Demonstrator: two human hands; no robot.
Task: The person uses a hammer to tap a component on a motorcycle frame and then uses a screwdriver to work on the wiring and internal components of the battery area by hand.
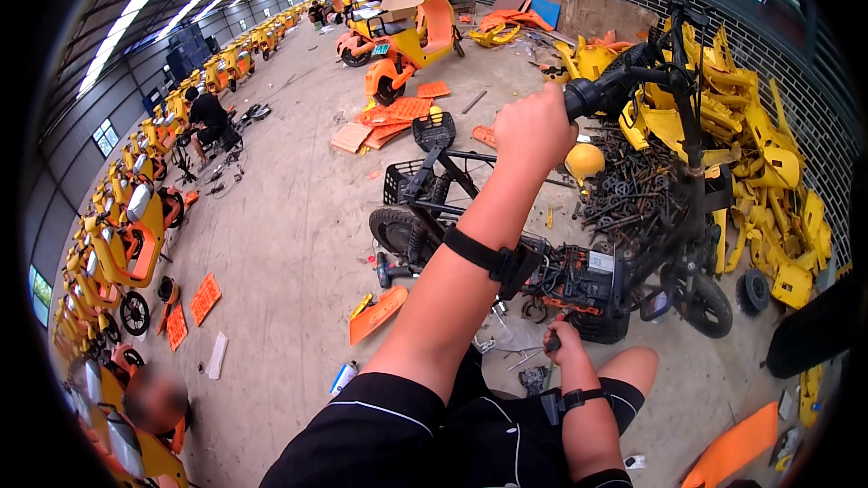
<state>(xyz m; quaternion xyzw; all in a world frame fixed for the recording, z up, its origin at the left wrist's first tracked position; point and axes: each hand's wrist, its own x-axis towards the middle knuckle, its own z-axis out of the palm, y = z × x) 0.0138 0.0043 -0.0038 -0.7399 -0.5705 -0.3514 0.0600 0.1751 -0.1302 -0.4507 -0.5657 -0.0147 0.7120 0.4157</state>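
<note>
A stripped black electric bike (pixel 692 136) stands in front of me, its rear wheel (pixel 393 230) to the left and its front wheel (pixel 707 305) to the right. My left hand (pixel 535 131) is closed around the end of its handlebar grip (pixel 583 101). Low down, beside the exposed wiring and electronics box (pixel 583 276), my right hand (pixel 565 345) is closed on a dark-handled tool (pixel 552 340). The tool's tip is hard to make out. Straps with small devices circle both forearms, and my left arm hides the middle of the frame.
A cordless drill (pixel 391 271) and an orange panel (pixel 378 316) lie left of my arm. Heaps of dark metal parts (pixel 633 185) and yellow body panels (pixel 782 190) rise at right. Yellow scooters (pixel 127 244) line the left side, where a person (pixel 208 117) sits working.
</note>
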